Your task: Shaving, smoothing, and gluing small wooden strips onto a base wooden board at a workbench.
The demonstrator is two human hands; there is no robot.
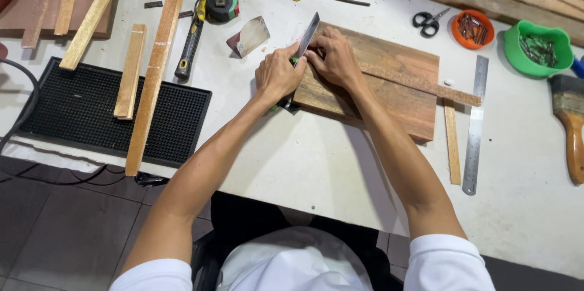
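Observation:
My left hand (278, 73) grips a utility knife with a long metal blade (308, 34) that points away from me. The blade rests at the left end of a thin wooden strip (420, 84). My right hand (333, 58) presses that strip down onto a brown wooden board (398, 105), fingertips right beside the blade. The strip runs diagonally to the right, past the board's edge. Both hands touch each other at the knife.
A steel ruler (475, 125) and a short wood strip (451, 142) lie right of the board. Scissors (429, 21), an orange bowl (472, 28) and a green bowl (538, 48) of nails, and a brush (570, 121) sit far right. A black mat (85, 111) with wood slats, a hammer (192, 32) and a tape measure (222, 3) are left.

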